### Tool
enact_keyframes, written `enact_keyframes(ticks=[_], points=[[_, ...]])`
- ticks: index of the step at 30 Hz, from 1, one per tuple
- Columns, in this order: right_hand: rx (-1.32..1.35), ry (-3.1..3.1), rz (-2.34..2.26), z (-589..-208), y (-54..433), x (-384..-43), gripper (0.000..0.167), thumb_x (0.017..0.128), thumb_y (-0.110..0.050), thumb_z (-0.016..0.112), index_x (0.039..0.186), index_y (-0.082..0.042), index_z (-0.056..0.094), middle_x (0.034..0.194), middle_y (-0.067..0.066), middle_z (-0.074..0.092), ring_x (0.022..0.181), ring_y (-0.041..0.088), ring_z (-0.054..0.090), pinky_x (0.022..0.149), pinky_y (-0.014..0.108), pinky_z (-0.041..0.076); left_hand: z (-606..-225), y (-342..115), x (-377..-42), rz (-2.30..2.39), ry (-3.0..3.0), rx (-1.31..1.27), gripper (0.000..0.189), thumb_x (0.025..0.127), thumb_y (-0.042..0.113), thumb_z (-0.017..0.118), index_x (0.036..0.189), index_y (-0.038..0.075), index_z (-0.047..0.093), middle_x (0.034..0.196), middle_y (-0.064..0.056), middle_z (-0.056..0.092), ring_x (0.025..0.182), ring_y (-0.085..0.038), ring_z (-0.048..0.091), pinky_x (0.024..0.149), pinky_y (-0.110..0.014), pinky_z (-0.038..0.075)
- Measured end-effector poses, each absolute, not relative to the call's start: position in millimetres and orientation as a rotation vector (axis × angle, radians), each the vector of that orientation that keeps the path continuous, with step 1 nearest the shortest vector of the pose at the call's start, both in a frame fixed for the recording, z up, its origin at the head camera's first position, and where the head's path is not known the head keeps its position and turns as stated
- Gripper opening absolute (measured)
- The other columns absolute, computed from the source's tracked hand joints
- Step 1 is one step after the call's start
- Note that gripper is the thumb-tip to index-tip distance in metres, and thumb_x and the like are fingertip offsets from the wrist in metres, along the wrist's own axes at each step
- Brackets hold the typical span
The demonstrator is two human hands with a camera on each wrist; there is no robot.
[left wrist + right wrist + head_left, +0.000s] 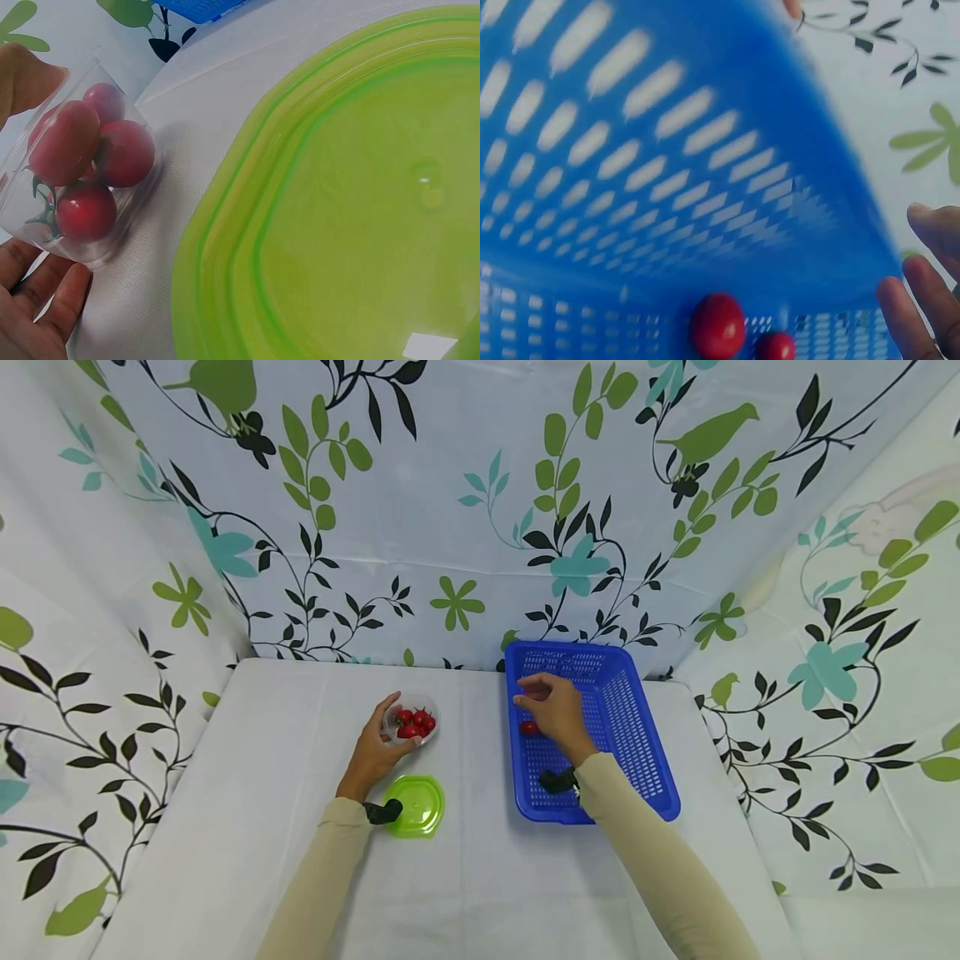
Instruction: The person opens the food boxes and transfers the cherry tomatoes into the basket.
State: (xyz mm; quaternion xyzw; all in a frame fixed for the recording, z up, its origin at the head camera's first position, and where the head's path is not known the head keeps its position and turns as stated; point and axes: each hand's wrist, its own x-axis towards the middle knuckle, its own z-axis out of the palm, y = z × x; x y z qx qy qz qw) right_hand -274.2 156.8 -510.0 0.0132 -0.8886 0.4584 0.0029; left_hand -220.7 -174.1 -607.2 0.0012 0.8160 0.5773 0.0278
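My left hand [377, 747] grips a small clear plastic container [392, 739] from its left side, fingers and thumb spread around the wall. Several red cherry tomatoes [414, 723], some with green stems, lie in it; the left wrist view shows the tomatoes [125, 154] through the clear wall. Over the left part of a blue perforated basket [637, 727], my right hand [555, 706] holds its thumb and bent fingers apart, with nothing visible between them. Below that hand a red tomato [528, 727] lies in the basket; the right wrist view shows a larger tomato [718, 326] beside a smaller one [775, 346].
A green plastic lid [416, 807] lies on the white-covered table [480, 877], just in front of the container and beside my left wrist. Patterned cloth [480, 510] hangs behind the table and along both sides. The basket stands near the table's back edge.
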Motion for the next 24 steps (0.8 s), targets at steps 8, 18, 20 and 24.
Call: enact_keyframes(ticks=[8, 18, 20, 24], points=[[0.181, -2.767, 1.464, -501.5, 129.1, -271.7, 0.028, 0.093, -0.021, 0.084, 0.12, -0.015, 0.078, 0.122, 0.009, 0.077, 0.112, 0.026, 0.072, 0.096, 0.047, 0.062, -607.3, -174.2, -221.5, 1.776, 2.517, -0.008, 0.096, 0.092, 0.021, 0.084, 0.169, 0.03, 0.028, 0.17, -0.011, 0.041, 0.155, -0.037, 0.036, 0.122, -0.059, 0.04], [0.273, -2.833, 1.461, -496.4, 89.1, -263.5, 0.028, 0.095, -0.016, 0.082, 0.123, -0.017, 0.077, 0.124, 0.002, 0.077, 0.115, 0.022, 0.074, 0.093, 0.042, 0.065, -607.9, -173.6, -221.9, 1.768, 2.52, -0.01, 0.096, 0.092, 0.021, 0.084, 0.168, 0.031, 0.028, 0.17, -0.011, 0.041, 0.156, -0.036, 0.036, 0.122, -0.059, 0.04], [0.33, -2.839, 1.452, -497.5, 82.8, -262.5, 0.029, 0.095, -0.012, 0.08, 0.124, -0.018, 0.077, 0.125, 0.002, 0.077, 0.114, 0.022, 0.075, 0.091, 0.041, 0.065, -608.1, -173.8, -221.6, 1.767, 2.524, -0.007, 0.096, 0.092, 0.021, 0.084, 0.169, 0.03, 0.028, 0.17, -0.012, 0.041, 0.155, -0.037, 0.037, 0.122, -0.059, 0.04], [0.443, -2.874, 1.414, -502.8, 72.6, -263.1, 0.031, 0.097, -0.01, 0.078, 0.126, -0.02, 0.077, 0.128, 0.001, 0.077, 0.114, 0.02, 0.076, 0.089, 0.038, 0.065, -607.4, -173.4, -221.8, 1.765, 2.527, -0.017, 0.096, 0.091, 0.024, 0.085, 0.168, 0.031, 0.028, 0.17, -0.011, 0.041, 0.153, -0.039, 0.039, 0.122, -0.06, 0.04]])
